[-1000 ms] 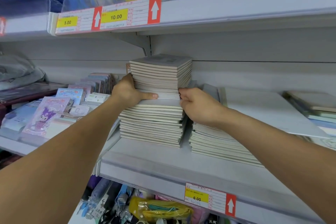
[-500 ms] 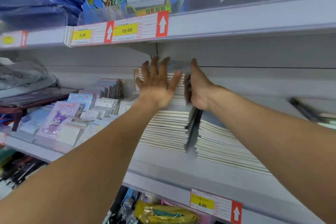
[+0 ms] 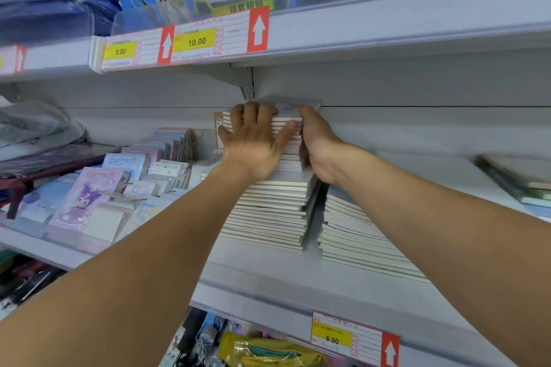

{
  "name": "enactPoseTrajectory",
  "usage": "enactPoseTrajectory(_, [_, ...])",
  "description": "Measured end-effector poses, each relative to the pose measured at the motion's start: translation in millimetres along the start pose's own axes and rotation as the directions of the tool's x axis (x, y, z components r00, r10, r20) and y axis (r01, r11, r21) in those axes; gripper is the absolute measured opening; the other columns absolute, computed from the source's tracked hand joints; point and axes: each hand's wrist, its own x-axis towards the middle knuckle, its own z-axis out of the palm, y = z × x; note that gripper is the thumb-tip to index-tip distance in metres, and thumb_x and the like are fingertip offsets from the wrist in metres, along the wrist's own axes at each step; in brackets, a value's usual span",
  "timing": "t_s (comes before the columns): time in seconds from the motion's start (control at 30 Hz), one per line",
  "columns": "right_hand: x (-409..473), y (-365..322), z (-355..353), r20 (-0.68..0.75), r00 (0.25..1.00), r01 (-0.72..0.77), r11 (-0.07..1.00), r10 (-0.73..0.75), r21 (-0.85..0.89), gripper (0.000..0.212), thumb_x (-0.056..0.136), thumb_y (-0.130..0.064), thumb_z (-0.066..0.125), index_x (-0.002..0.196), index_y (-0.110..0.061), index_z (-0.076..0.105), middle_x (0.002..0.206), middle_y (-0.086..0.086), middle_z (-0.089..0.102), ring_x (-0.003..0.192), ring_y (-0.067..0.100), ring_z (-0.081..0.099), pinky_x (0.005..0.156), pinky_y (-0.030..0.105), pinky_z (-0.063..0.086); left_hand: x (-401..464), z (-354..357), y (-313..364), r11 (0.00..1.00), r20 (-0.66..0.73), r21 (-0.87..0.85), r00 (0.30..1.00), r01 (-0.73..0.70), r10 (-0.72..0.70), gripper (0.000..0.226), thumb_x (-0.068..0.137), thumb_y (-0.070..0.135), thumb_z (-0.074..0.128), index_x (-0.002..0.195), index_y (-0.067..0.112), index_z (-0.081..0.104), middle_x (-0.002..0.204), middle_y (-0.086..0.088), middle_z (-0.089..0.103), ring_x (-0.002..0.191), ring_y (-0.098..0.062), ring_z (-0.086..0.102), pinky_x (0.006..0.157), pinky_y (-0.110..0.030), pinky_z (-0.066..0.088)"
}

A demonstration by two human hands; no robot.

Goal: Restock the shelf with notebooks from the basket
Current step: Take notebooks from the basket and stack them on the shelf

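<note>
So this looks like the squaring-up bit of the restock: the notebooks are already on the shelf (image 3: pixel 268 274) and the person is just tidying the top batch. Going left to right: off to the left of the fingers there's a pile of character stationery packs (image 3: pixel 89 197), not involved. Then the left hand (image 3: pixel 253 143) lies flat against the front edges of the upper notebook stack (image 3: pixel 286 140), fingers (image 3: pixel 253 112) spread fairly wide and straight with the tips hooked just over the top cover, thumb out to the right along the page edges. Right beside that thumb, the right hand (image 3: pixel 316 143) presses edge-on into the stack's right side, fingers mostly hidden behind it, so I can't tell how curled they are. Below both hands sits the lower stack (image 3: pixel 268 211), and right of that a shorter second stack (image 3: pixel 357 235). No basket in view. Next move, I'd guess: nudge until the top batch lines up with the one under it, then let go gently so nothing slides.
</note>
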Motion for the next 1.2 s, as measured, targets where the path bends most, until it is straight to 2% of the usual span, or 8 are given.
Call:
enactPoseTrajectory(0.07, [5.0, -0.2, 2.1, -0.049, 0.998, 0.034, 0.999, -0.033, 0.007, 0.068, 0.102, -0.057, 0.03, 0.155, -0.014, 0.029, 0.151, 0.015, 0.045, 0.136, 0.031, 0.046, 0.112, 0.045, 0.037, -2.2, 1.5, -3.3, 0.983, -0.208, -0.172, 0.974, 0.059, -0.095, 0.052, 0.097, 0.057, 0.031, 0.127, 0.018, 0.049, 0.132, -0.008, 0.045, 0.126, -0.029, 0.038, 0.102, -0.055, 0.034])
enactPoseTrajectory(0.17, [13.0, 1.2, 6.6, -0.103, 0.987, 0.124, 0.992, -0.126, -0.018, 0.075, 0.103, -0.058, 0.024, 0.16, -0.017, -0.003, 0.168, 0.002, -0.001, 0.155, 0.021, -0.001, 0.122, 0.037, -0.007, -0.1, 6.6, -7.8, 0.928, -0.28, -0.317, 0.915, 0.197, -0.29, 0.061, 0.102, 0.045, 0.035, 0.148, 0.006, 0.03, 0.156, -0.019, 0.023, 0.146, -0.035, 0.017, 0.119, -0.05, 0.013])
enactPoseTrajectory(0.4, [23.2, 5.0, 5.6, 0.008, 0.999, 0.04, 0.993, -0.041, 0.115, 0.078, 0.096, -0.071, 0.029, 0.155, -0.019, 0.027, 0.161, -0.001, 0.029, 0.146, 0.021, 0.032, 0.12, 0.04, 0.026, 1.5, 22.0, -12.1, 0.981, -0.067, -0.151, 0.989, 0.12, -0.131, 0.065, 0.098, 0.059, 0.014, 0.154, 0.026, 0.007, 0.164, -0.004, -0.003, 0.148, -0.03, -0.02, 0.12, -0.049, -0.006])
enactPoseTrajectory(0.6, [-2.5, -3.6, -6.4, 0.096, 0.995, -0.009, 0.999, 0.013, -0.045, 0.051, 0.084, -0.087, 0.024, 0.084, -0.036, 0.028, 0.064, -0.003, 0.039, 0.051, 0.013, 0.034, 0.049, 0.028, 0.026, 0.6, 8.1, -4.6, 0.931, -0.085, -0.314, 0.971, 0.186, -0.223, 0.066, 0.099, 0.056, 0.028, 0.155, 0.025, 0.01, 0.164, -0.005, -0.001, 0.15, -0.028, -0.009, 0.121, -0.045, 0.0])
enactPoseTrajectory(0.77, [-10.7, -6.7, -21.0, 0.211, 0.974, -0.128, 0.97, 0.083, 0.207, 0.069, 0.077, -0.092, 0.03, 0.082, -0.028, 0.056, 0.075, 0.0, 0.055, 0.066, 0.017, 0.048, 0.069, 0.025, 0.026, 10.6, -6.6, -14.1, 0.39, 0.282, -0.659, 0.692, 0.643, -0.665, 0.084, 0.092, 0.072, 0.025, 0.149, 0.01, 0.027, 0.152, -0.018, 0.034, 0.136, -0.038, 0.037, 0.109, -0.046, 0.031])
enactPoseTrajectory(0.87, [-12.7, -14.4, -26.7, 0.223, 0.97, -0.177, 0.916, 0.1, 0.359, 0.085, 0.072, -0.093, 0.039, 0.12, -0.028, 0.066, 0.123, -0.006, 0.062, 0.113, 0.01, 0.056, 0.098, 0.026, 0.034, 17.1, -11.5, -21.1, 0.408, 0.445, -0.492, 0.625, 0.769, -0.641, 0.096, 0.087, 0.079, 0.011, 0.153, 0.011, 0.023, 0.149, -0.018, 0.042, 0.13, -0.035, 0.048, 0.109, -0.045, 0.035])
enactPoseTrajectory(0.97, [-23.4, -19.1, -21.3, 0.17, 0.976, -0.196, 0.898, 0.139, 0.393, 0.066, 0.072, -0.09, 0.046, 0.088, -0.026, 0.057, 0.09, 0.0, 0.052, 0.075, 0.014, 0.046, 0.065, 0.027, 0.03, 17.0, -13.8, -20.0, 0.489, 0.412, -0.425, 0.644, 0.761, -0.645, 0.091, 0.087, 0.077, 0.007, 0.154, 0.016, 0.021, 0.148, -0.016, 0.044, 0.128, -0.037, 0.049, 0.11, -0.047, 0.035])
enactPoseTrajectory(1.2, [-32.3, -13.4, -20.5, 0.108, 0.978, -0.206, 0.891, 0.178, 0.405, 0.077, 0.076, -0.084, 0.051, 0.107, -0.015, 0.064, 0.094, 0.007, 0.046, 0.08, 0.024, 0.039, 0.072, 0.031, 0.033, 14.3, -14.9, -17.2, 0.611, 0.364, -0.361, 0.71, 0.704, -0.603, 0.071, 0.096, 0.061, 0.004, 0.156, 0.024, 0.016, 0.153, -0.016, 0.035, 0.132, -0.037, 0.044, 0.111, -0.046, 0.032])
